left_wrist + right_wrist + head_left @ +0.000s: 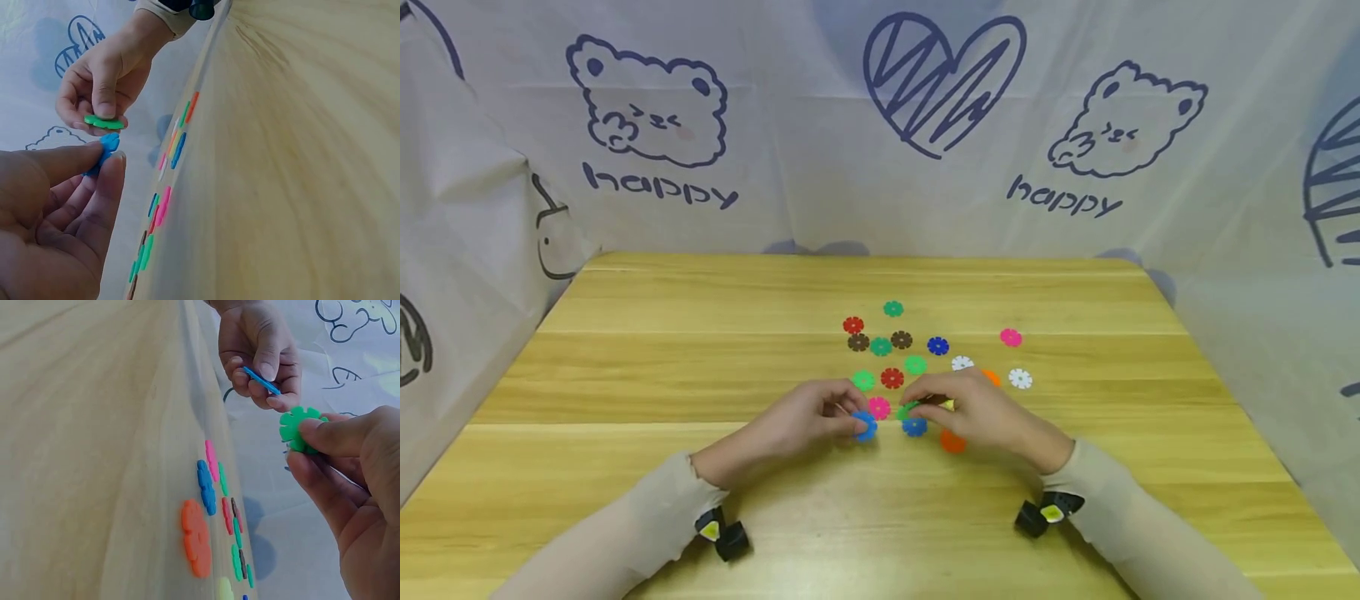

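My left hand pinches a light blue snowflake building disc between thumb and fingers. In my right hand a green snowflake disc is pinched the same way, its notched rim showing in the right wrist view. Both hands hold their discs above the wooden table, and the two discs are close together but apart. On the table between the hands lie a pink disc and another blue disc. An orange disc sits beneath the right hand, and a yellow one is mostly hidden by it.
Several more discs lie flat beyond the hands, among them a red one, a dark blue one and a white one. A pink disc lies farther right. White cloth with drawings hangs behind the table.
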Demonstrator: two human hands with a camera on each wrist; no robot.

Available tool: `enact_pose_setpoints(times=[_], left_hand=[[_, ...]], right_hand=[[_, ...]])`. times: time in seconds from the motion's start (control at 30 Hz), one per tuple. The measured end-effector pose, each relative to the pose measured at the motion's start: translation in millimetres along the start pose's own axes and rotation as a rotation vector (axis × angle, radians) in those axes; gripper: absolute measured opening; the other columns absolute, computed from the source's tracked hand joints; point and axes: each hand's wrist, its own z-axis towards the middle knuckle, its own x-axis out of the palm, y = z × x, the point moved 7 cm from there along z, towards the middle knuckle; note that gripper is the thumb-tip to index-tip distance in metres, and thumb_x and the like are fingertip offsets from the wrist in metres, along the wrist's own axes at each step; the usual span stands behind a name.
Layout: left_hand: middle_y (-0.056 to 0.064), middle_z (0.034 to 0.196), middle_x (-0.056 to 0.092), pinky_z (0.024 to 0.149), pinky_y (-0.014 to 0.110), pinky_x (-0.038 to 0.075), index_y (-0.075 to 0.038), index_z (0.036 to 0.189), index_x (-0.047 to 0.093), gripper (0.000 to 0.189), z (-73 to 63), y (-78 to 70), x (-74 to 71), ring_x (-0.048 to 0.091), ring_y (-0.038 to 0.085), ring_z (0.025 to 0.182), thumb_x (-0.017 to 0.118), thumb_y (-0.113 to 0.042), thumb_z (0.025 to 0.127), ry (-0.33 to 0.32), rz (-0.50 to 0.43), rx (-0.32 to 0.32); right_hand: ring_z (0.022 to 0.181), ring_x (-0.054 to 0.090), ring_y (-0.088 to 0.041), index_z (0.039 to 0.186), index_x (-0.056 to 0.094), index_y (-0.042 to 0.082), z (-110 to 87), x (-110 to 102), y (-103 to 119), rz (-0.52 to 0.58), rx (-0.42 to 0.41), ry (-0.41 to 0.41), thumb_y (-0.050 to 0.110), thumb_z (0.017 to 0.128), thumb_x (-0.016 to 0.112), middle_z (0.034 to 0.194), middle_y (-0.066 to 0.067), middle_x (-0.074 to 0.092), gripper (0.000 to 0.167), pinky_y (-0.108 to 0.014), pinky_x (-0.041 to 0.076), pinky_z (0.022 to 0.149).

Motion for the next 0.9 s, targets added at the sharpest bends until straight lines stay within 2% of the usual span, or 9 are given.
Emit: enact_pose_setpoints(times=[0.1, 0.3, 0.6, 0.77, 0.9], left_hand=[[0.009, 0.093, 0.062, 0.071, 0.034, 0.058, -0.001, 0.102, 0.063, 0.015, 0.0, 0.9, -1.2, 0.066, 0.023, 0.077, 0.070, -0.008, 0.091, -0.003, -0.069, -0.027], [0.011, 0.093, 0.064, 0.075, 0.037, 0.058, 0.002, 0.105, 0.062, 0.017, 1.1, -0.3, -2.4, 0.067, 0.026, 0.082, 0.069, -0.007, 0.092, -0.001, -0.121, -0.028], [0.012, 0.097, 0.066, 0.082, 0.042, 0.056, 0.004, 0.109, 0.059, 0.019, -0.7, 0.3, -2.2, 0.066, 0.033, 0.090, 0.064, -0.007, 0.096, 0.010, -0.262, -0.051], [0.013, 0.095, 0.068, 0.079, 0.041, 0.057, 0.005, 0.110, 0.057, 0.019, -1.3, 0.6, -1.9, 0.067, 0.031, 0.087, 0.063, -0.006, 0.096, 0.003, -0.299, -0.065], [0.014, 0.095, 0.068, 0.078, 0.040, 0.057, 0.006, 0.112, 0.056, 0.019, -0.5, 0.4, -1.6, 0.067, 0.036, 0.089, 0.061, -0.004, 0.096, 0.000, -0.316, -0.067]], right_hand=[[0.084, 0.066, -0.006, 0.107, 0.071, 0.005, 2.8, -2.6, 1.0, -0.008, -0.020, -0.031, 0.004, 0.090, 0.070, 0.099, 0.003, 0.072, 0.017, -0.023, 0.055, 0.077], [0.085, 0.068, -0.009, 0.105, 0.070, 0.002, 7.9, -5.4, 4.5, 0.017, -0.039, -0.086, 0.000, 0.088, 0.071, 0.097, 0.000, 0.072, 0.017, -0.023, 0.055, 0.077], [0.085, 0.069, -0.010, 0.101, 0.071, 0.006, 9.8, -4.9, 6.3, 0.029, -0.053, -0.132, -0.003, 0.086, 0.072, 0.096, 0.000, 0.072, 0.018, -0.025, 0.056, 0.075], [0.085, 0.068, -0.010, 0.100, 0.071, 0.006, 9.5, -3.3, 5.6, 0.029, -0.047, -0.140, -0.001, 0.087, 0.071, 0.095, 0.000, 0.071, 0.015, -0.024, 0.056, 0.076], [0.085, 0.068, -0.010, 0.100, 0.071, 0.007, 8.5, -2.7, 4.8, 0.028, -0.042, -0.152, 0.000, 0.088, 0.071, 0.095, 0.000, 0.071, 0.014, -0.024, 0.056, 0.076]])
